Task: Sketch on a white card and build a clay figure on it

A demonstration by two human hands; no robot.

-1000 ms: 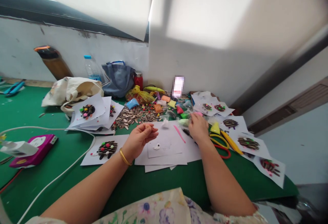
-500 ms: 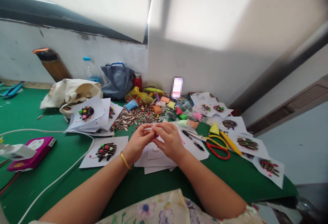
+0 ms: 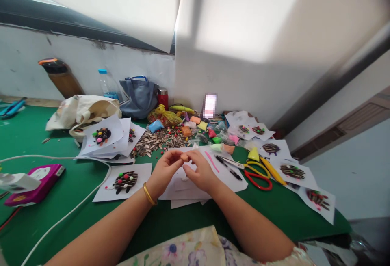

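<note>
My left hand (image 3: 167, 171) and my right hand (image 3: 201, 171) meet above a stack of white paper (image 3: 224, 182). The left fingers are curled in a pinch, with the right fingertips against them. A tiny orange-brown spot shows where they meet; I cannot tell whether it is a lump of clay or a fingertip. The right thumb sits lower, a little away from its index finger. A pink strip (image 3: 212, 162) lies on the paper beside a black pen (image 3: 233, 173). White bits (image 3: 184, 178) show on the sheet under my hands.
Scissors (image 3: 257, 174) and a yellow tool (image 3: 273, 171) lie right. Sunflower seeds (image 3: 152, 141) and coloured clay packets (image 3: 217, 139) spread behind. Decorated seed sheets (image 3: 105, 187) flank both sides. A white cable (image 3: 70, 213) crosses the left. Bags (image 3: 140, 97) and a phone (image 3: 209, 105) stand behind.
My fingers have shifted where they meet. The right thumb has moved down from the left fingertips, and the orange-brown spot now shows. The pink strip is more exposed.
</note>
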